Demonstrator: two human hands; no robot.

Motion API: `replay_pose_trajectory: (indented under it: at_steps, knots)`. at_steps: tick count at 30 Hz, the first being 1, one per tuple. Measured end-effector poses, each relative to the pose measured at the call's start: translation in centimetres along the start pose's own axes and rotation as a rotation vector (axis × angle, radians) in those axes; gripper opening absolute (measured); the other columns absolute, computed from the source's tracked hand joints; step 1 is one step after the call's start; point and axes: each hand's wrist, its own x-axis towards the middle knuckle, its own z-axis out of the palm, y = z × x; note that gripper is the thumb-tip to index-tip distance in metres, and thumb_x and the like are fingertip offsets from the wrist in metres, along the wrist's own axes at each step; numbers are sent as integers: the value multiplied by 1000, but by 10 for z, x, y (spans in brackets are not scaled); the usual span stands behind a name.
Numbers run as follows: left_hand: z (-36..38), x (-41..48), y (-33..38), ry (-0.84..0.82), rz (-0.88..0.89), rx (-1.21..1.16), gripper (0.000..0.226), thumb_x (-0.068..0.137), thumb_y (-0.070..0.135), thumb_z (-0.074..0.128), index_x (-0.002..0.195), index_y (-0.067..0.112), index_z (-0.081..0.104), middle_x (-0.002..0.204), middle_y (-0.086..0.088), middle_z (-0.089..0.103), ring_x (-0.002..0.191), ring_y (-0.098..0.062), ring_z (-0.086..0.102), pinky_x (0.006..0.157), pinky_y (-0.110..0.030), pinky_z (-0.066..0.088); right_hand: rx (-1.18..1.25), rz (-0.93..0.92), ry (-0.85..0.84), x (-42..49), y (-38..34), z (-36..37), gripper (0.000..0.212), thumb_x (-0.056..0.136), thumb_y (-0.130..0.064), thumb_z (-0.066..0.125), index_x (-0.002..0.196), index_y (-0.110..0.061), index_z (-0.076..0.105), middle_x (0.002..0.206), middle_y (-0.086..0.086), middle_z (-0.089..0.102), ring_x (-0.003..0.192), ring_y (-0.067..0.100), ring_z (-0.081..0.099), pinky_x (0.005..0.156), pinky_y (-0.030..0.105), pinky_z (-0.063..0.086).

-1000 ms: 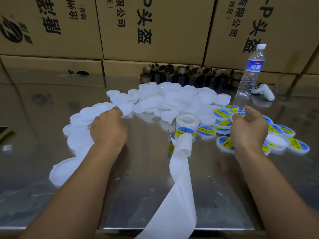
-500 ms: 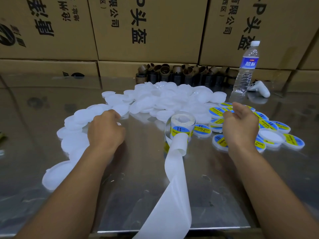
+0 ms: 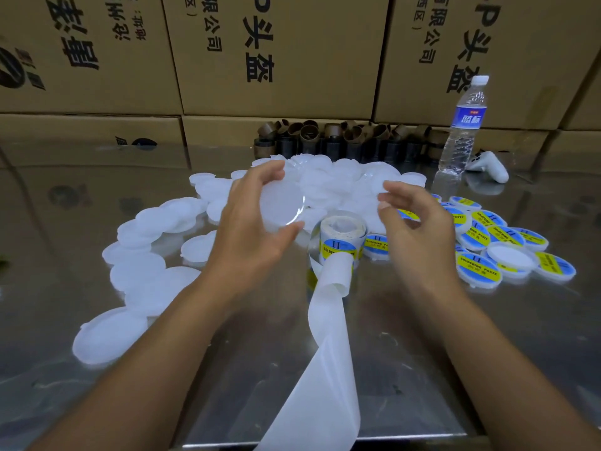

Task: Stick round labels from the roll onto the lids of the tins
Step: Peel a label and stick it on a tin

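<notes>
My left hand (image 3: 252, 229) grips a plain white round lid (image 3: 281, 205) by its edge, raised above the table. My right hand (image 3: 414, 229) hovers beside it with loosely curved fingers and holds nothing. Between and below the hands stands the label roll (image 3: 340, 240), showing blue-and-yellow round labels, with its empty white backing strip (image 3: 325, 369) trailing off the table's front edge. A heap of unlabelled white lids (image 3: 146, 255) spreads left and behind. Labelled lids (image 3: 479, 268) lie in a cluster on the right.
The steel table (image 3: 422, 369) is backed by stacked cardboard boxes (image 3: 276, 60). Several brown cardboard cores (image 3: 325, 138) stand at the back. A water bottle (image 3: 463, 125) and a white controller (image 3: 489, 166) sit at the back right.
My left hand has lifted a white lid off the pile and brought it to the centre. My right hand has risen from the labelled lids and moved toward the held lid.
</notes>
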Motion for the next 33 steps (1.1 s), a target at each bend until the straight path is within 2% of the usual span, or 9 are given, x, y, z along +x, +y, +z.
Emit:
replay_pose_trajectory:
  at_steps: [6, 10, 14, 16, 19, 22, 24, 28, 33]
  knots:
    - [12, -5, 9, -63, 225, -22, 74, 73, 7, 77, 133, 22, 36, 129, 4, 41, 116, 9, 40, 100, -6, 30, 87, -28, -240, -8, -2, 6, 18, 90, -27, 61, 103, -38, 60, 89, -16, 72, 99, 4, 62, 92, 33, 46]
    - [21, -7, 12, -58, 307, -31, 75, 75, 5, 78, 133, 22, 34, 129, 2, 39, 117, 10, 38, 101, -9, 31, 148, -19, -342, -10, -2, 7, 18, 88, -29, 65, 104, -36, 62, 72, -15, 69, 83, -2, 64, 72, 14, 45]
    - [25, -7, 14, -16, 344, -57, 73, 74, 6, 79, 132, 16, 35, 129, -3, 39, 120, -12, 44, 103, -14, 34, 220, 22, -368, -10, -3, 6, 11, 86, -20, 69, 92, -29, 65, 69, 2, 71, 76, 14, 69, 84, 38, 51]
    - [23, -7, 14, -29, 297, -73, 77, 73, 9, 81, 133, 18, 33, 131, 0, 37, 122, -12, 46, 104, -15, 35, 278, 73, -371, -9, -4, 5, 10, 86, -19, 69, 93, -23, 65, 73, 8, 73, 77, 21, 70, 81, 40, 54]
    - [17, -6, 15, -90, 94, -173, 78, 68, 22, 85, 129, 29, 37, 127, 9, 46, 113, 4, 49, 95, -10, 38, 308, 94, -366, -8, -5, 4, 9, 87, -17, 66, 93, -24, 65, 76, 7, 74, 73, 19, 70, 70, 35, 56]
    - [11, -2, 20, -153, -253, -516, 52, 70, 44, 75, 114, 30, 53, 108, 6, 62, 97, -6, 64, 80, -18, 51, 286, 29, -380, -8, -6, 5, 16, 88, -17, 65, 89, -33, 70, 75, 9, 69, 77, 18, 67, 80, 41, 53]
    - [10, 2, 19, -242, -431, -682, 47, 72, 55, 60, 106, 22, 62, 103, 1, 69, 92, -13, 67, 73, -23, 54, 256, -31, -425, -9, -6, 6, 20, 82, -24, 66, 88, -43, 71, 69, -1, 64, 75, 12, 63, 79, 39, 51]
    - [10, 3, 17, -403, -487, -790, 39, 79, 47, 60, 105, 19, 68, 106, -3, 67, 99, -16, 65, 81, -27, 54, 217, -121, -518, -14, -6, 9, 23, 79, -24, 70, 90, -44, 72, 63, -8, 63, 65, 0, 57, 65, 13, 43]
    - [12, 1, 14, -462, -491, -961, 30, 85, 30, 57, 112, 24, 69, 122, -9, 66, 114, -21, 63, 94, -31, 52, 174, -136, -445, -16, -7, 9, 16, 78, -21, 76, 86, -33, 70, 67, -8, 70, 66, 1, 62, 65, 14, 46]
